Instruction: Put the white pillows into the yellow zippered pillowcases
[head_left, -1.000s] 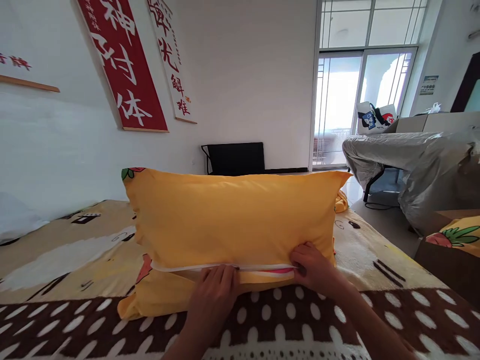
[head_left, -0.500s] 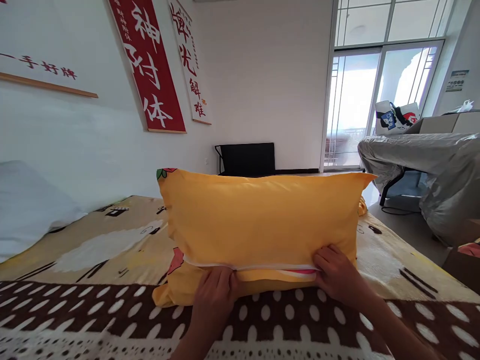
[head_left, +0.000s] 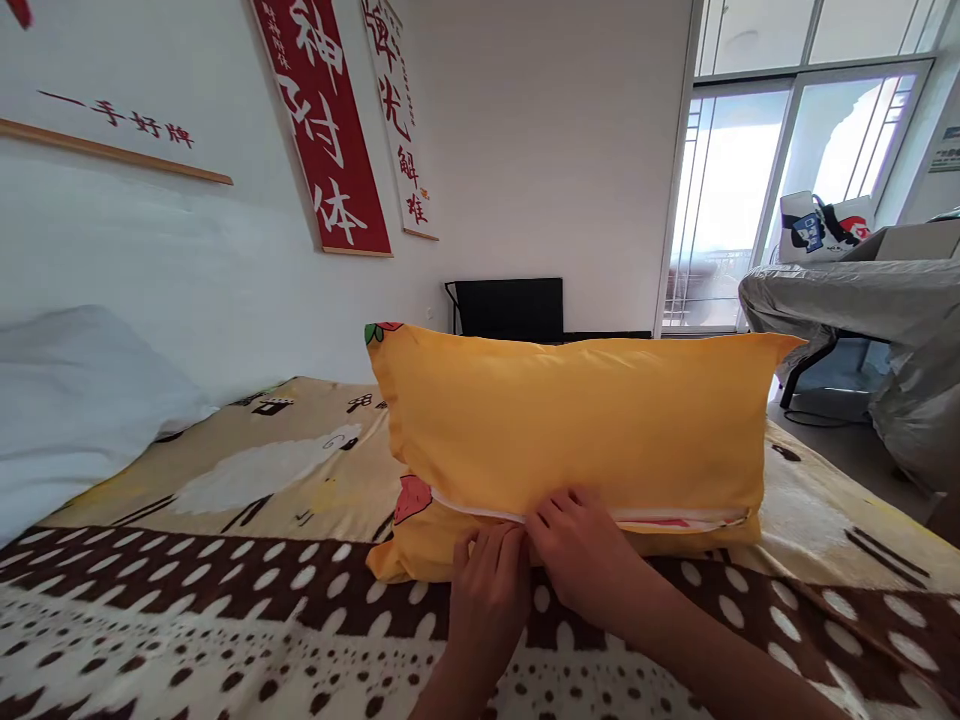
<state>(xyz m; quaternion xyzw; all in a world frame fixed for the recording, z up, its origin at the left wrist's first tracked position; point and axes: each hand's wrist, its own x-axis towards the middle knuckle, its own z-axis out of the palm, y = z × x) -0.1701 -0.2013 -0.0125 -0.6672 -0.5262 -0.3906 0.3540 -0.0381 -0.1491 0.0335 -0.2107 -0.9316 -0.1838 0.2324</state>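
Observation:
An orange pillow (head_left: 577,420) stands on its long side on the bed, its lower part folded toward me. A white zipper (head_left: 469,508) runs along its lower front. Pink-and-white cloth shows through the gap at the right of the zipper. My left hand (head_left: 491,575) is closed on the pillowcase's edge just below the zipper, near the middle. Right beside it, my right hand (head_left: 581,550) pinches at the zipper line with curled fingers. Its fingertips are partly hidden, so the zipper pull cannot be made out.
A patterned blanket (head_left: 247,620) covers the bed. At the left lies a white pillow (head_left: 90,400) against the wall. Beyond the bed are a black panel (head_left: 510,308) and, at the right, a table under a silvery cover (head_left: 847,290) with a bag (head_left: 825,228) on it.
My right hand has moved left along the zipper from its right end to beside my left hand. The view has turned a little to the left.

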